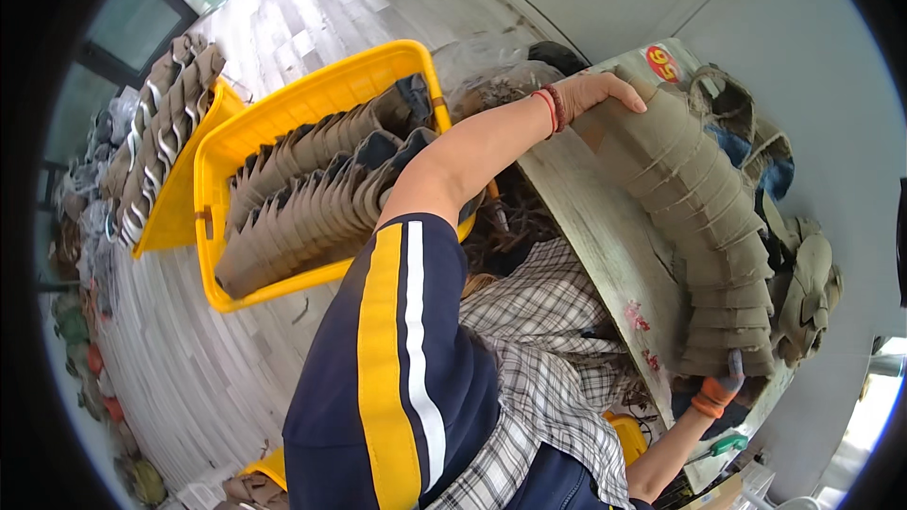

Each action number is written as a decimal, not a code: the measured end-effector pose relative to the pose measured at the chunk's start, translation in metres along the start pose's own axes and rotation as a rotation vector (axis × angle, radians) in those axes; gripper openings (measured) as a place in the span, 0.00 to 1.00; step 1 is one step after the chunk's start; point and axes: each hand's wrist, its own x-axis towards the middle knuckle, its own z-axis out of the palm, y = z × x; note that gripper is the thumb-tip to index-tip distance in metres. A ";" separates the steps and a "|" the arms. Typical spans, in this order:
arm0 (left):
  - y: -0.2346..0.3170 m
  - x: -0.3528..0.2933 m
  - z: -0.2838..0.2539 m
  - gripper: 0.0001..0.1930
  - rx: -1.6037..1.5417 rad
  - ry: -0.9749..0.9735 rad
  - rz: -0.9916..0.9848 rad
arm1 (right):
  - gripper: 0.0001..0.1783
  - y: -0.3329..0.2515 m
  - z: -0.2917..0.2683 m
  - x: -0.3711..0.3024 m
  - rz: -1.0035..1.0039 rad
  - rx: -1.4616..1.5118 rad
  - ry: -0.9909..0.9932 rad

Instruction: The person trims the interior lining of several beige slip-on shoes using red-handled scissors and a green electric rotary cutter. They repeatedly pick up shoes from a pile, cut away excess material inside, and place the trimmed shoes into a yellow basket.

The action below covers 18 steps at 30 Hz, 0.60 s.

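Observation:
A long curved stack of nested khaki fabric shoe uppers point(680, 179) lies on a worn board-topped bench point(605, 236). My bare left hand point(600, 94), with red bands at the wrist, grips the far end of the stack, one digit lying over its top. At the near end is my right hand point(720, 391), in an orange and grey glove, closed against the last pieces with one digit pointing up. Its other fingers are partly hidden under the stack. More loose khaki and blue pieces point(803, 293) lie along the bench's right side.
To the left, a yellow crate point(213, 212) holds rows of similar nested pieces. Another yellow crate point(179, 217) beyond it is piled high. A green-handled tool point(727, 445) lies by the bench's near end. Dark scraps point(510, 227) sit beside the bench; a wall rises at the right.

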 end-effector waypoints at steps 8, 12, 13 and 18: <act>0.014 -0.219 -0.042 0.22 -0.269 0.240 0.199 | 0.18 -0.090 -0.009 0.074 0.471 0.925 -0.113; 0.025 -0.374 -0.071 0.27 -0.189 0.719 0.431 | 0.20 -0.177 0.058 0.152 0.232 0.604 -0.459; 0.028 -0.411 -0.082 0.28 -0.108 0.875 0.486 | 0.19 -0.218 0.080 0.179 0.199 0.736 -0.534; 0.067 -0.556 -0.116 0.32 0.001 1.094 0.602 | 0.15 -0.427 0.205 0.273 0.057 1.413 -0.978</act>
